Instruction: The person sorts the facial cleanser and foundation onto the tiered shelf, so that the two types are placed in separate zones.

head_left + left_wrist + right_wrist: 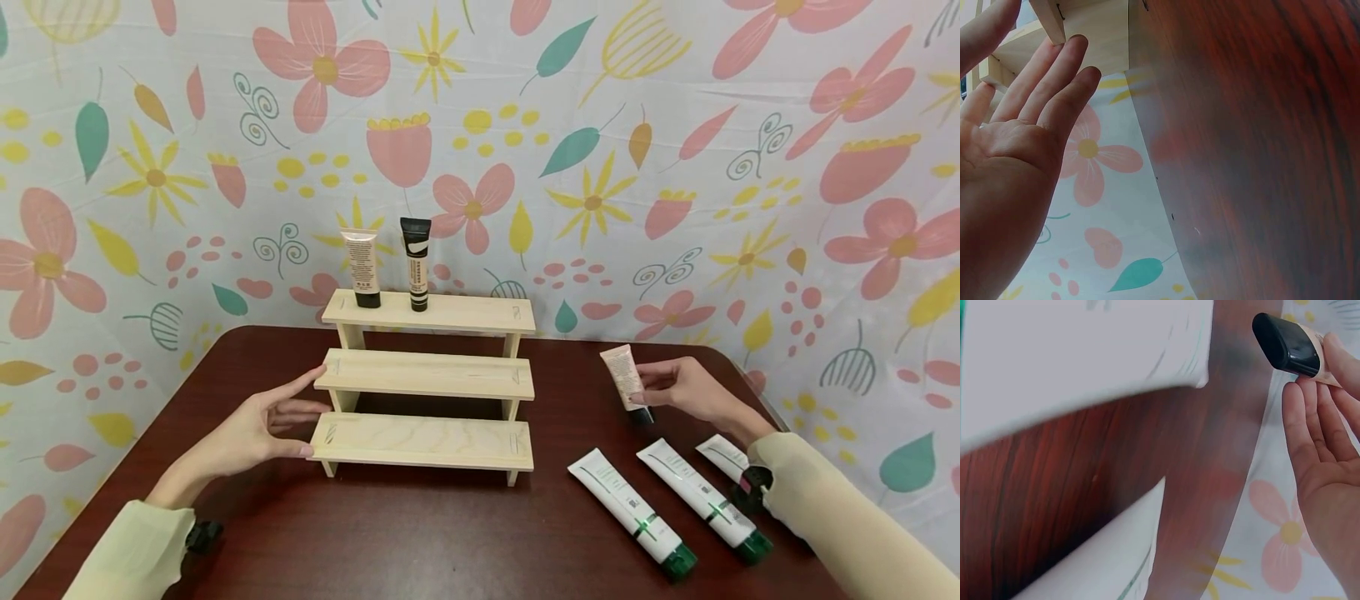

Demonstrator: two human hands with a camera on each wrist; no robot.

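Observation:
My right hand (686, 389) pinches a small beige tube (622, 375) with a black cap, held near upright above the table's right side. In the right wrist view that cap (1285, 345) points away from the fingers. At the left end of a three-step wooden rack (427, 379), my left hand (258, 429) rests its thumb and fingertips against the steps, fingers extended. On the top step stand another beige tube (362, 265) with a black cap and a slim black-and-beige tube (417, 265), side by side. The middle and bottom steps hold nothing.
White tubes with green caps lie on the dark table to the right: one nearest the rack (626, 508), one beside it (701, 496), and one (723, 454) partly hidden behind my right forearm. A flowered cloth (480, 150) hangs behind the table.

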